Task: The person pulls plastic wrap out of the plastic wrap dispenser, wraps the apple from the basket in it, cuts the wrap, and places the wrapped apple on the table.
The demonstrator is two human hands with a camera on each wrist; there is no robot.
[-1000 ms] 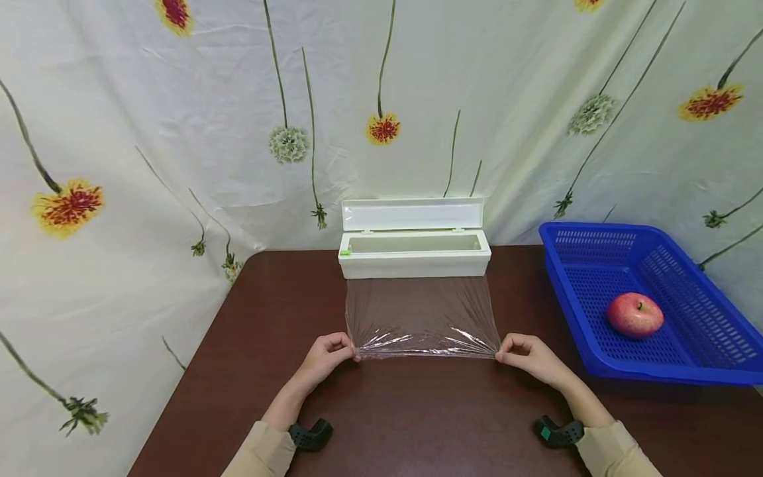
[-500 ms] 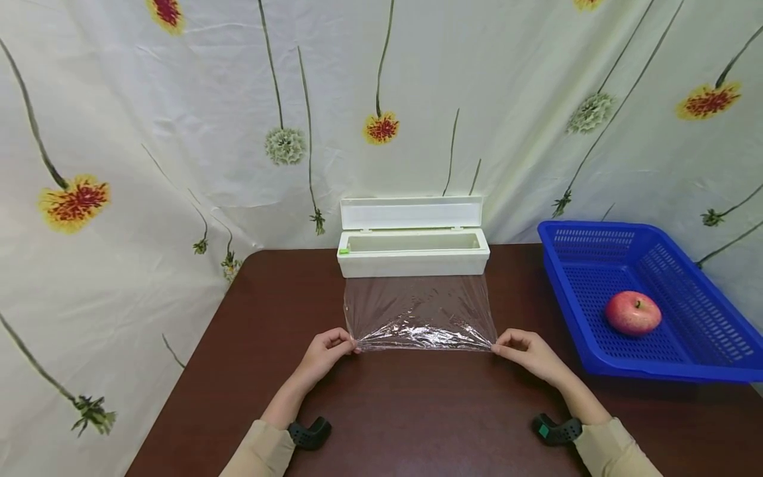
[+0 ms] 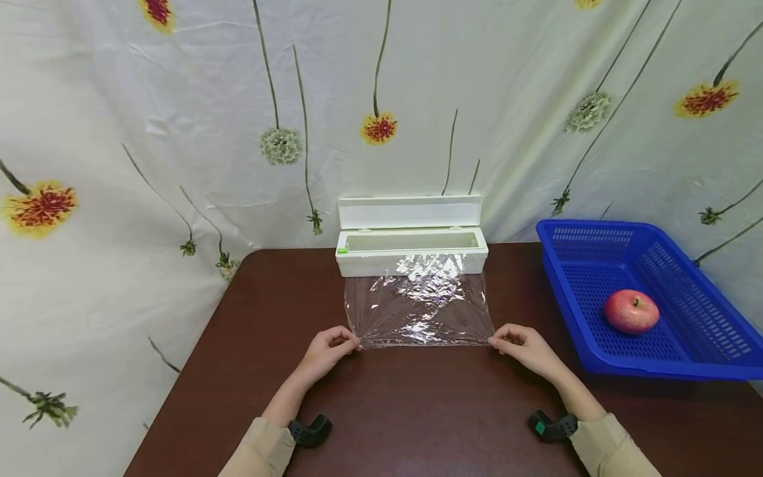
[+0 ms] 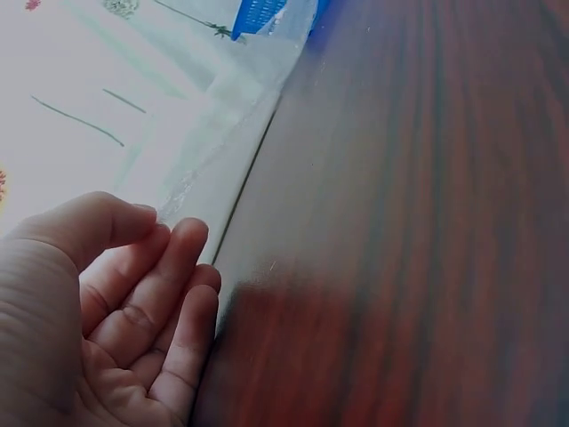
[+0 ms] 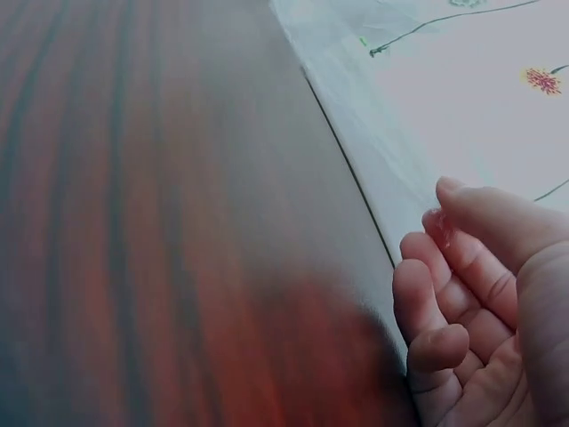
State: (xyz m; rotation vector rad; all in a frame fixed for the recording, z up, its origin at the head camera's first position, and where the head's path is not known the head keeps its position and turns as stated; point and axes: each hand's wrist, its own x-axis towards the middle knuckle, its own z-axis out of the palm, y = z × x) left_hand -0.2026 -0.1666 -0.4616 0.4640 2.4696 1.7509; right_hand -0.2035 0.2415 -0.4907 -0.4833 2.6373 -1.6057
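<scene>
Plastic wrap [image 3: 417, 311] stretches from the white box [image 3: 411, 233] to the left hand [image 3: 326, 351] and right hand [image 3: 524, 348], each pinching a near corner (nobody's steadying the box); uneven pulling could tear the wrap or drag the box.

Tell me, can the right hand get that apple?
Probably yes, once it lets go: the right hand pinches the clear film, but the apple sits nearby, uncovered, in the open-topped blue basket.

White box [image 3: 361, 266], blue basket [image 3: 602, 279], flowered cloth [image 3: 495, 86]
</scene>
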